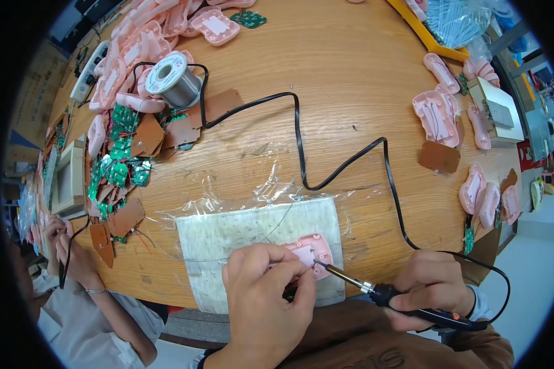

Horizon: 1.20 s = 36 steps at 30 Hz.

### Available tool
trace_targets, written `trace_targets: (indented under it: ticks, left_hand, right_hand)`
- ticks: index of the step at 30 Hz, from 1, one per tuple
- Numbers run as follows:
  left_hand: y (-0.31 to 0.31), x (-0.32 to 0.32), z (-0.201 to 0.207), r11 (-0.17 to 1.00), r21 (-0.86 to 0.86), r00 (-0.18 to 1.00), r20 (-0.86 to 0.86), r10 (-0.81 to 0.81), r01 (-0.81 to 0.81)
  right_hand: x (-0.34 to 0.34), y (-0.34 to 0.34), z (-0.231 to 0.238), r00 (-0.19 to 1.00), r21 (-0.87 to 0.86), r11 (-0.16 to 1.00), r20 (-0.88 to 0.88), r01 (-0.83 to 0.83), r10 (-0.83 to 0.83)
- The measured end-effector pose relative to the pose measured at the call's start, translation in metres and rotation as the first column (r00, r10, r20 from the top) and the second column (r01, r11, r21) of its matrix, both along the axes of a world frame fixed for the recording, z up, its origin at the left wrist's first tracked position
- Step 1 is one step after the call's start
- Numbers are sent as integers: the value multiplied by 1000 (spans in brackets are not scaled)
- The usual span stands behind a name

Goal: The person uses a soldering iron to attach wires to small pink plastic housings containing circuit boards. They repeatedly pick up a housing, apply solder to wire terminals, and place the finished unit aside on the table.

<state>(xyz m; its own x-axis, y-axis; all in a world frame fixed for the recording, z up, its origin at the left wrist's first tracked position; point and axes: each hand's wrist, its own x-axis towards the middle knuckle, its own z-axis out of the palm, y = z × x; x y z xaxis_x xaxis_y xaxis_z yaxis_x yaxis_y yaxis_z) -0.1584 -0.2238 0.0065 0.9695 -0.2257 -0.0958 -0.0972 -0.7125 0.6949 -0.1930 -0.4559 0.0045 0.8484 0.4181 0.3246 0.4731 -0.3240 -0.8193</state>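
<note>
My right hand (pixel 434 286) is wrapped round the black handle of a soldering iron (pixel 383 294), whose metal tip points left. The tip meets the inside of a pink plastic shell half (pixel 322 245) with a pale panel in it, lying on a whitish mat (pixel 209 240). My left hand (pixel 261 301) is over the shell's left part, fingers curled and pinched close to the iron's tip. Thin solder wire (pixel 280 222) loops over the mat and runs in behind these fingers. A small dark piece shows under them, mostly hidden.
The iron's black cord (pixel 298 135) zigzags across the table. Left are a solder spool (pixel 175 80), green circuit boards (pixel 120 172), brown boards (pixel 126 218) and heaped pink shells (pixel 148 46). More shells (pixel 436 117) lie right, below a yellow tray (pixel 434 43). Another person's hand (pixel 74 261) is far left.
</note>
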Motion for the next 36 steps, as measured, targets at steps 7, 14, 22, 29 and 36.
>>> trace_targets:
  ticks: [7,14,22,29,36]
  left_hand:
    - [1,0,-1,1000,-3,1000,9,1,-1]
    - [4,2,-1,1000,4,999,29,-25,25]
    - [-3,16,5,970,213,989,60,-136,121]
    - [-9,27,8,935,298,977,33,-208,189]
    - [-16,26,14,932,326,987,-21,-162,160]
  right_hand:
    - [-1,-3,3,999,2,999,-3,50,-50]
    - [-1,-2,-1,997,27,997,25,71,-71]
    - [3,-3,-3,994,60,993,24,106,-108]
    - [6,1,-9,996,76,993,-3,90,-90]
    - [11,0,-9,999,55,998,-36,18,-16]
